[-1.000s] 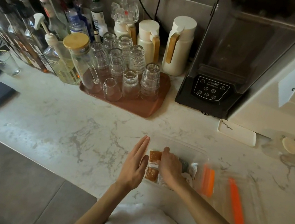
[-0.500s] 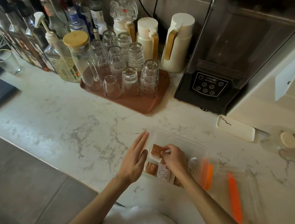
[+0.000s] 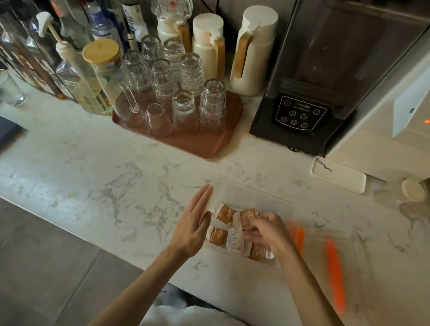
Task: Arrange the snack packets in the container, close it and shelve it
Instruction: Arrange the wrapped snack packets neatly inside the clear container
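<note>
A clear plastic container (image 3: 255, 197) lies open on the marble counter in front of me. Several brown snack packets (image 3: 216, 236) lie flat inside it in two rows. My right hand (image 3: 266, 229) is inside the container, and its fingers pinch the upper right packet (image 3: 248, 217). My left hand (image 3: 193, 223) stands edge-on against the container's left wall with straight fingers. The clear lid (image 3: 344, 267) with orange clips lies on the counter just right of the container.
A brown tray (image 3: 205, 146) of upturned glasses stands behind the container. Bottles line the back left, with a lone glass (image 3: 0, 86) there. A black blender (image 3: 310, 93), a white machine (image 3: 423, 113) and a small white dish (image 3: 338, 174) fill the back right.
My right hand has moved a packet from the container's left side to the upper right place. A second packet now lies in the upper row. My left hand stayed by the left wall.
</note>
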Action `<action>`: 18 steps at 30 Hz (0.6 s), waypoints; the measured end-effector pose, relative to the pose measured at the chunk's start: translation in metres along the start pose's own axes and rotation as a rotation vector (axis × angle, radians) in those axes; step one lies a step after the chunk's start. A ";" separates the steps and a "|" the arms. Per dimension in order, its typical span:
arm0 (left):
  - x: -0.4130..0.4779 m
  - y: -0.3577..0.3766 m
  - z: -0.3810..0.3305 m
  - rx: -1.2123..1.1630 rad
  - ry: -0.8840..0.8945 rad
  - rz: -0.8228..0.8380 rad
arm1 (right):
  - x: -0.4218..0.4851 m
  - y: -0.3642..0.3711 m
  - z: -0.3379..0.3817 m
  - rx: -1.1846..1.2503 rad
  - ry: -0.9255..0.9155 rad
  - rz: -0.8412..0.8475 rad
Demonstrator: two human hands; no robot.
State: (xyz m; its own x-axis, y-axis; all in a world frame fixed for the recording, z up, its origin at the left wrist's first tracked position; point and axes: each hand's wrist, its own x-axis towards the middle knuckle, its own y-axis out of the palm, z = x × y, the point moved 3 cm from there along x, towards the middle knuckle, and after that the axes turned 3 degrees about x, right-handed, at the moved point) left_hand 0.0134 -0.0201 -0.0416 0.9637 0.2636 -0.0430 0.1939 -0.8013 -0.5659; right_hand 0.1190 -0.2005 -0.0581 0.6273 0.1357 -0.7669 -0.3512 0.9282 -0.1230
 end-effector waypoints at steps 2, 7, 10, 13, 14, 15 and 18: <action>0.000 -0.001 -0.001 0.008 -0.003 0.016 | 0.003 -0.001 0.003 0.010 0.017 -0.026; 0.001 -0.007 -0.002 0.004 0.001 0.093 | 0.003 0.005 0.008 0.104 0.052 -0.093; 0.004 -0.012 -0.001 0.003 0.005 0.133 | 0.004 0.011 0.004 0.100 0.069 -0.153; 0.011 -0.021 0.002 0.017 0.055 0.123 | 0.007 0.019 -0.001 0.024 0.066 -0.172; 0.013 -0.023 0.004 0.031 0.080 0.120 | 0.008 0.023 -0.003 0.011 0.066 -0.172; 0.014 -0.025 0.006 0.040 0.098 0.119 | 0.008 0.027 -0.005 0.002 0.064 -0.167; 0.016 -0.026 0.012 0.070 0.141 0.112 | 0.011 0.037 -0.010 -0.070 0.037 -0.159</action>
State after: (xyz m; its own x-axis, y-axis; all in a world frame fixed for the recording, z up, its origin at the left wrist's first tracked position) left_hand 0.0220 0.0110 -0.0375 0.9956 0.0935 0.0041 0.0758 -0.7805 -0.6205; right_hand 0.1063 -0.1679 -0.0774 0.6531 -0.0249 -0.7569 -0.2980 0.9104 -0.2871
